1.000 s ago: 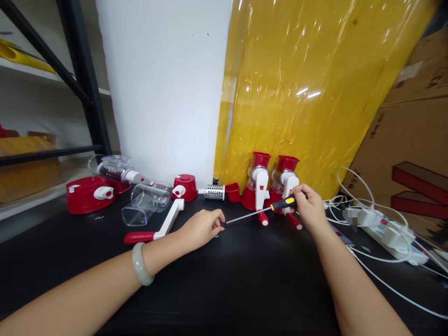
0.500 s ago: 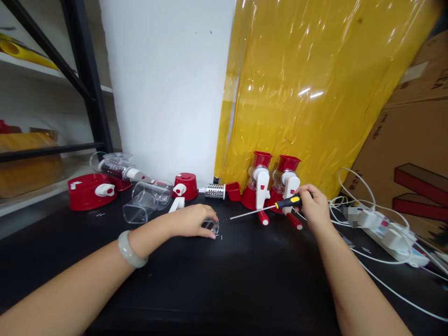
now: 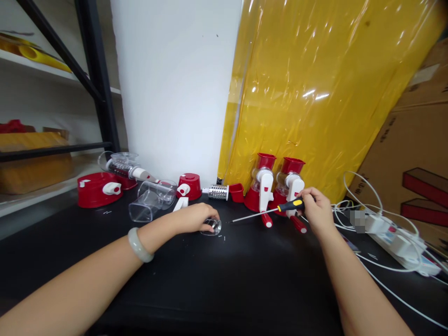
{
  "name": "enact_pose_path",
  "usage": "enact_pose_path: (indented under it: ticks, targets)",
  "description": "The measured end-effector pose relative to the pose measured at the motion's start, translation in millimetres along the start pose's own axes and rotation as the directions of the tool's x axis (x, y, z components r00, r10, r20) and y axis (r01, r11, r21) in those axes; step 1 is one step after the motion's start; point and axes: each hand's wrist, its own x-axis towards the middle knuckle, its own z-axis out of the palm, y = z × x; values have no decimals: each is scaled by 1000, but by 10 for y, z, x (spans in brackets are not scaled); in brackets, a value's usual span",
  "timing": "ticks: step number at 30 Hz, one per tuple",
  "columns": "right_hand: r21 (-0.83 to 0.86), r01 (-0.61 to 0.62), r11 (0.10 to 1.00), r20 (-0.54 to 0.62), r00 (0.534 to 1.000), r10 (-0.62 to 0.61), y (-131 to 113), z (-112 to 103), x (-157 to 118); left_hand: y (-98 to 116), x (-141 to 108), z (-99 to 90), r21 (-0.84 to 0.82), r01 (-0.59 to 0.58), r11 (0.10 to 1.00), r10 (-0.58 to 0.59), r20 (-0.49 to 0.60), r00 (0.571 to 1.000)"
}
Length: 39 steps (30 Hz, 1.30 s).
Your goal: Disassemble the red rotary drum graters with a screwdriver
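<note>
My left hand (image 3: 199, 218) is closed round a small clear round container (image 3: 216, 227) low over the black table. Small pale pins (image 3: 224, 238) lie just in front of it. My right hand (image 3: 318, 210) grips the black and yellow handle of a screwdriver (image 3: 291, 205). Its shaft points left, with the tip a little to the right of the container and not touching it. Behind the screwdriver stand two red and white rotary graters (image 3: 266, 183), cranks hanging down. A metal grating drum (image 3: 218, 192) and a red pusher (image 3: 236, 192) lie left of them.
At the left are a red base (image 3: 98, 190), a clear plastic housing (image 3: 142, 208) and a smaller red base (image 3: 189, 185). A white power strip (image 3: 402, 247) with looping cables and a cardboard box (image 3: 402, 154) are at the right.
The view has shifted slightly left, so things appear further right. The fingers of my left hand have shifted over the container, which sits differently. The screwdriver stays in my right hand.
</note>
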Motion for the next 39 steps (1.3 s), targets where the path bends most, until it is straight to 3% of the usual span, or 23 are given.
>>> enact_pose_path:
  ticks: [8,14,18,23,27,30,33,37,39]
  targets:
    - [-24,4,1000,8,1000,-4,-32,3,-23,13,-43,-66,6,51,999,-51,-41,998]
    - [-26,14,1000,5,1000,-14,-52,17,-26,-102,-132,-242,-135,170,976,-149,150,977]
    - [-28,10,1000,7,1000,-10,-37,16,-20,-172,-122,-247,-205,161,965,-128,164,978]
    - [-68,4,998,9,1000,-3,-1,-9,-16,-114,-117,-273,-135,108,985,-98,78,992]
    - [-75,-6,997,2,1000,6,10,-24,-15,-70,-246,-597,-46,118,992,-121,-81,989]
    - [-63,-14,998,-2,1000,14,-9,-20,-19,-129,-512,-929,-30,289,957,-287,-244,926]
    - [-62,6,998,8,1000,-6,-30,-10,-27,-268,-879,-1102,107,566,818,-488,-393,780]
    - [-73,32,997,33,999,-29,-14,-4,-33,-429,-1281,-982,187,771,608,-627,-482,612]
    - [-90,31,995,36,999,-28,4,-2,-33,-455,-1378,-860,208,796,568,-652,-476,590]
